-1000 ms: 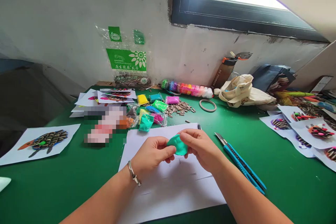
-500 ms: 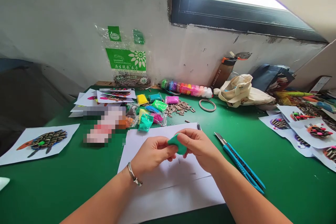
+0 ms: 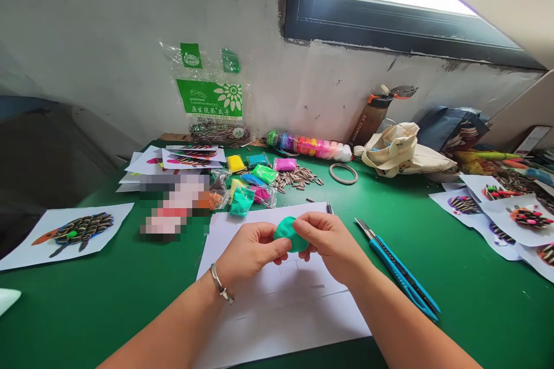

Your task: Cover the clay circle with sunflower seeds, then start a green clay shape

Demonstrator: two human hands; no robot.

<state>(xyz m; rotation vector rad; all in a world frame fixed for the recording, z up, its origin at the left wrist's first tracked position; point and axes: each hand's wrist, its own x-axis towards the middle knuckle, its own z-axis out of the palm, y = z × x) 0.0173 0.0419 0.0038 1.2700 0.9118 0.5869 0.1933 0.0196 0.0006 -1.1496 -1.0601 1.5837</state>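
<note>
A flattened, roundish piece of teal modelling clay (image 3: pixel 291 234) is held between both hands, above the paper. My left hand (image 3: pixel 255 248), with a silver bangle at the wrist, pinches its left edge between thumb and fingers. From the other side my right hand (image 3: pixel 326 242) grips the right edge, its thumb on the near face. Beneath them lie sheets of white paper (image 3: pixel 277 323) with faint pencil lines. A pen (image 3: pixel 329 208) sits at the paper's top edge, and a blue utility knife (image 3: pixel 398 268) lies to the right of the sheets.
Small bags of coloured clay (image 3: pixel 265 173) and loose sunflower seeds (image 3: pixel 298 179) lie behind the paper. Near them are a tape roll (image 3: pixel 343 173) and a cloth bag (image 3: pixel 393 150). Seed-covered pictures lie left (image 3: pixel 82 233) and right (image 3: pixel 528 216). A seed bag (image 3: pixel 212 98) leans on the wall.
The clay has turned so its broad face shows more and looks rounder. Both hands stay in nearly the same place, still pinching it. The whole view has shifted slightly.
</note>
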